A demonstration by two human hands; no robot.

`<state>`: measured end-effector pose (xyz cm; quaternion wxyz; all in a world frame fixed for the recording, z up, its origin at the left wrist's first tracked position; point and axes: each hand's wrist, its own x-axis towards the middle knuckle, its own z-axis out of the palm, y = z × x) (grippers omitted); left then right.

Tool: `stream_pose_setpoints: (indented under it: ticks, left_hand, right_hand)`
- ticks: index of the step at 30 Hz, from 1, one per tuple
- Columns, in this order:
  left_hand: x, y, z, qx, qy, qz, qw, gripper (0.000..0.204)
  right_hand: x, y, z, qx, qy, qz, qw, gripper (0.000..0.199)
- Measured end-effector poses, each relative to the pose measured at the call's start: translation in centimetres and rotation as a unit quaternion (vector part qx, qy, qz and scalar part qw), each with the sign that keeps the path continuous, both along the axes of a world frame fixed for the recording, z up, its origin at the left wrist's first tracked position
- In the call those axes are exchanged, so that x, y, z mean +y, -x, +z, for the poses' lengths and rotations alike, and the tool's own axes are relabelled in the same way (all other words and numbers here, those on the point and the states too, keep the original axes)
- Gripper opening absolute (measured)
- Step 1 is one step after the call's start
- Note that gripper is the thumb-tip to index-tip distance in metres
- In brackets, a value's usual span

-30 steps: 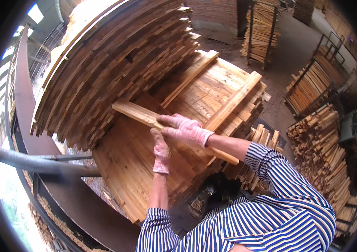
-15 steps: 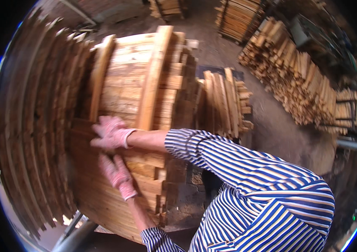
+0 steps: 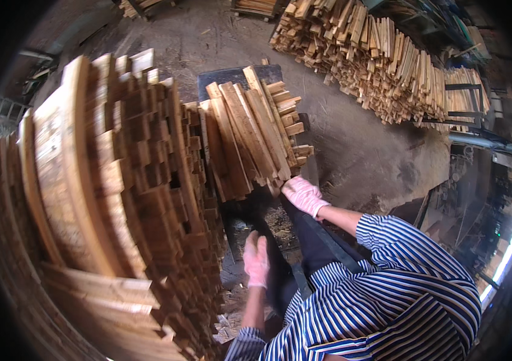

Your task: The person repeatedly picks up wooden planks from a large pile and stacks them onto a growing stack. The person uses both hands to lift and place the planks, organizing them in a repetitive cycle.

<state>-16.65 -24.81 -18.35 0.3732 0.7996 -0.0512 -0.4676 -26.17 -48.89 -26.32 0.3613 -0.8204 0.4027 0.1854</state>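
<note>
My right hand (image 3: 304,196), in a pink-and-white work glove, is closed at the near end of a small stack of wooden planks (image 3: 247,129). Its fingertips meet the end of one plank there; the exact grip is partly hidden. My left hand (image 3: 256,260), in a matching glove, hangs in the air left of my legs, fingers loosely stretched and nothing in it. To its left rises a tall stack of boards (image 3: 165,180) with uneven ends. Two upright battens (image 3: 78,162) lie across the pale top of that stack.
A long heap of wooden slats (image 3: 370,60) lies along the far right. A metal rack (image 3: 463,102) holds more slats at its end. Under the small stack shows a dark platform (image 3: 207,84). Wood scraps (image 3: 280,224) litter the floor near my feet.
Both my hands have left the top of the tall board stack and moved right. My right hand is now at the small plank stack. The view has turned right.
</note>
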Motion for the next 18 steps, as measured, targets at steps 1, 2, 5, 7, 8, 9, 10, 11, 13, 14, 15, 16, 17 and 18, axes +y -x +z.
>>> stream_pose_setpoints:
  ticks: [1, 2, 5, 7, 8, 9, 10, 11, 13, 14, 15, 16, 17, 18]
  left_hand:
    - [0.7, 0.0, -4.9, 0.009, -0.025, -0.036, 0.999, 0.059]
    - [-0.2, -0.5, -7.7, 0.044, -0.056, -0.048, 0.996, 0.065]
    - [-0.4, -0.2, -17.9, 0.088, -0.053, -0.071, 0.992, 0.065]
    - [-2.2, 0.0, -22.9, 0.137, -0.034, -0.042, 0.989, 0.067]
    - [-3.3, 0.2, -25.4, 0.161, -0.022, -0.022, 0.986, 0.067]
    - [-5.0, -0.1, -27.2, 0.195, -0.004, 0.004, 0.981, 0.068]
    - [-6.0, 0.0, -29.1, 0.208, -0.012, 0.013, 0.978, 0.067]
    - [-6.8, 0.3, -31.2, 0.22, -0.02, 0.024, 0.975, 0.066]
    - [-10.1, 1.5, -34.3, 0.25, -0.005, -0.01, 0.968, 0.059]
    - [-11.5, 2.4, -35.7, 0.261, 0.061, -0.07, 0.961, 0.064]
    - [-11.7, 3.7, -37.7, 0.264, 0.067, -0.055, 0.961, 0.067]
    - [-12.2, 4.9, -39.6, 0.267, 0.075, -0.04, 0.96, 0.07]
    - [-14.2, 6.1, -40.8, 0.243, 0.089, -0.037, 0.965, 0.073]
    - [-17.1, 7.3, -41.3, 0.228, 0.107, -0.043, 0.967, 0.076]
  right_hand:
    - [-1.8, 1.5, -2.3, 0.039, -0.024, -0.021, 0.999, 0.037]
    - [-3.1, 3.7, -5.4, 0.009, -0.027, -0.065, 0.997, 0.04]
    - [-7.5, 4.9, -11.9, 0.093, -0.053, -0.093, 0.99, 0.05]
    - [-10.4, 4.7, -16.7, 0.1, -0.031, -0.122, 0.987, 0.059]
    - [-12.1, 4.3, -19.7, 0.092, -0.028, -0.136, 0.986, 0.062]
    - [-13.7, 3.8, -22.4, 0.089, -0.034, -0.16, 0.982, 0.064]
    - [-14.9, 2.6, -24.6, 0.083, -0.047, -0.18, 0.979, 0.066]
    - [-15.9, 1.1, -26.3, 0.08, -0.09, -0.239, 0.964, 0.067]
    - [-18.9, 1.9, -31.7, 0.047, -0.069, -0.282, 0.956, 0.065]
    - [-19.3, 2.9, -35.2, 0.014, -0.07, -0.299, 0.952, 0.066]
    - [-18.9, 1.7, -36.8, 0.013, -0.095, -0.309, 0.946, 0.067]
    - [-18.6, 0.4, -38.2, 0.012, -0.119, -0.32, 0.94, 0.067]
    - [-19.0, 0.4, -39.0, 0.013, -0.128, -0.339, 0.932, 0.068]
    - [-19.6, 2.0, -40.1, 0.005, -0.124, -0.347, 0.93, 0.08]
